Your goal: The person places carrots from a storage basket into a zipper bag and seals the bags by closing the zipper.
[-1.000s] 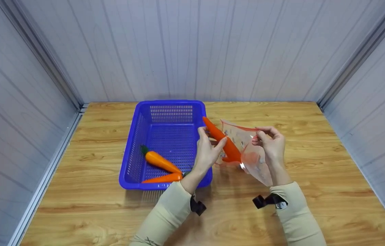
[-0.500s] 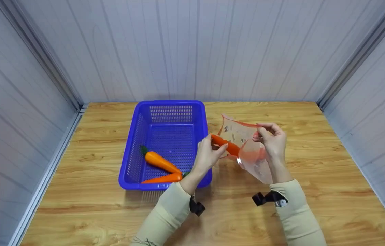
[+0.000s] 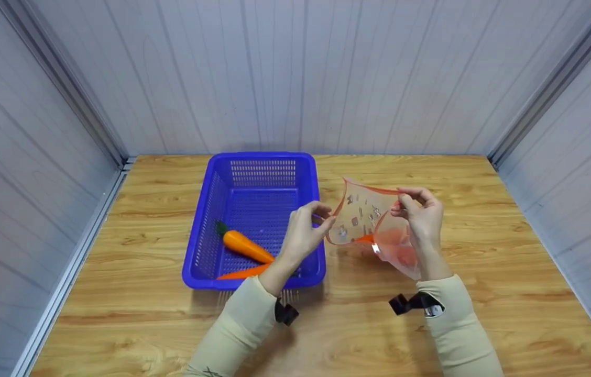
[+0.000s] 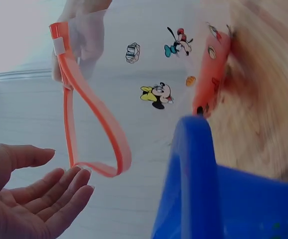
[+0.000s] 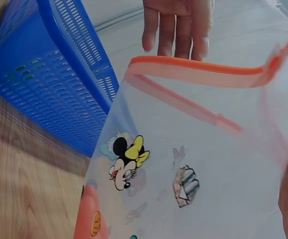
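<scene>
My right hand (image 3: 424, 214) pinches the orange-edged rim of a clear zip bag (image 3: 358, 209) with cartoon prints, and holds it up over the table. The bag's mouth gapes towards the left. A carrot (image 4: 213, 74) lies inside at the bottom, seen through the plastic in the left wrist view. Beside the mouth, my left hand (image 3: 303, 228) holds nothing; its fingers are loosely bent, with fingertips right at the bag's orange edge (image 4: 115, 144). In the left wrist view the thumb and fingers are spread apart.
Left of the bag stands a blue plastic basket (image 3: 261, 156), its right rim under my left hand. An orange carrot with a green top (image 3: 245, 247) lies in it, and another carrot (image 3: 243, 273) is partly behind my left wrist. Pale panel walls (image 3: 295, 78) enclose the wooden table.
The carrot in my left hand has slid down into the bag and been let go. My left hand has drawn back slightly left. My right hand still holds the bag's rim.
</scene>
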The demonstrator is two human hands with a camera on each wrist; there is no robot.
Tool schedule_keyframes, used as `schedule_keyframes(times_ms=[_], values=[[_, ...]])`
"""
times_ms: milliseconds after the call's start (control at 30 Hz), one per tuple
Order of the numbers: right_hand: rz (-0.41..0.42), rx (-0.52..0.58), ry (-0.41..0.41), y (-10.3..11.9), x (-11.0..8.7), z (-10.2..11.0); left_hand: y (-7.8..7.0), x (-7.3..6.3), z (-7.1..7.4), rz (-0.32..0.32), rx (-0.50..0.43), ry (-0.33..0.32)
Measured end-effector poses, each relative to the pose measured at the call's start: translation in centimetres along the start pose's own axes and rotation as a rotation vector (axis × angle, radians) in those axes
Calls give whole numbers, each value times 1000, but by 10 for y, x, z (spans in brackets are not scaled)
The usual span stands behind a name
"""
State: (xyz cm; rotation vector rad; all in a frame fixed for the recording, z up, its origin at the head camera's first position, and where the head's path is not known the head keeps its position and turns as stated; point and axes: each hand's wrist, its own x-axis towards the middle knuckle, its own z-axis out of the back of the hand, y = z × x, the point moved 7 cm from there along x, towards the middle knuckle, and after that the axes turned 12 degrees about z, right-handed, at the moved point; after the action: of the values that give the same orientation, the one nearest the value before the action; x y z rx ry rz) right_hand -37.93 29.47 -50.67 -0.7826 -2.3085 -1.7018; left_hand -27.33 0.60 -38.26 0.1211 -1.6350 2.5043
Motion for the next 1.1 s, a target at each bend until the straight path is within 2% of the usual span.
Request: schedule_keyframes(times_ms=[100,133,267,367,467,567,667,767,900,1000,1100], values=[[-32,-45,4,11,-3,-6,2,-3,5,-13,21,22],[-20,-67,5,0,0,0,4,-4,6,-18,27,32],[-40,-6,1,15,-6,-10,9,-9,12,-30,49,71],[-14,11,20,3,-4,-3,15,-12,17,-34,80,95],[50,7,36,-19,3,11,24,-13,22,-22,128,122],[67,34,22,-31,6,19,33,-13,26,3,170,142],[79,30,8,-37,7,23,43,-14,32,26,209,145],[91,-25,0,-34,5,22,53,-15,39,48,241,138],[81,-24,-3,-29,3,18,67,-16,49,72,260,146],[77,-27,-7,-28,3,18,79,-16,54,66,276,206],[74,-42,-12,-26,2,18,90,-17,58,35,282,295]])
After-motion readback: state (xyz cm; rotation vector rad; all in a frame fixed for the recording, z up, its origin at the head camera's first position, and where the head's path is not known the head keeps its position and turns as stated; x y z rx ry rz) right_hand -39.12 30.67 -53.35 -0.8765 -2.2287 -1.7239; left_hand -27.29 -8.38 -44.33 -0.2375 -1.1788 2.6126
